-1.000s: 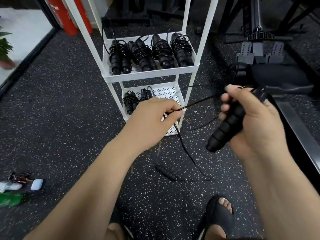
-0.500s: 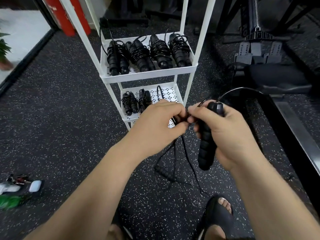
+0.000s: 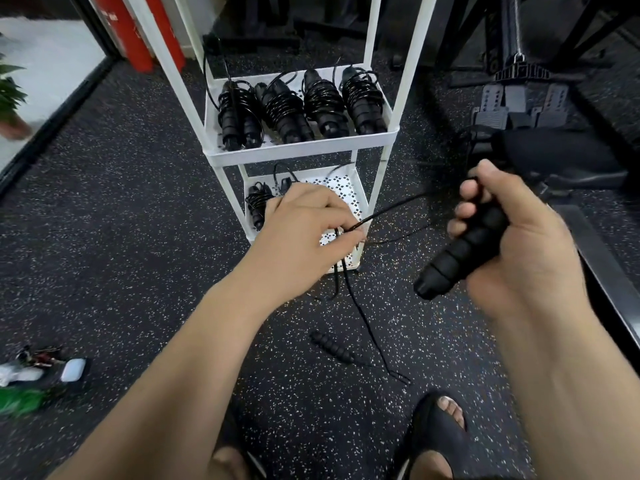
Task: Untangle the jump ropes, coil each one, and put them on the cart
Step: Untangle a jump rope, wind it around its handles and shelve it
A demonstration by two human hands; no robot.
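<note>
The step in hand seems to be the coiling of one jump rope. The right hand (image 3: 512, 237) clasps one black handle (image 3: 460, 258), its fingers closed around it, in the air to the right of the white cart (image 3: 301, 152). The left hand (image 3: 304, 237) pinches the thin cord (image 3: 361, 308) between thumb and fingertips, in front of the lower shelf. From there the cord runs toward the right hand and also hangs down to the floor (image 3: 138, 220), where the second handle (image 3: 332, 348) lies near the feet. How many strands pass through the left fingers I cannot tell well, because they are thin and a little blurred.

The next move, I think, calls for laying the cord around the held handle turn by turn, with light tension, so that no knot forms.

Four coiled ropes (image 3: 287, 112) lie side by side on the upper shelf, and at least one more below. The floor is dark speckled rubber. A red cylinder (image 3: 117, 29) and a black gym machine (image 3: 519, 81) stand behind the cart.
</note>
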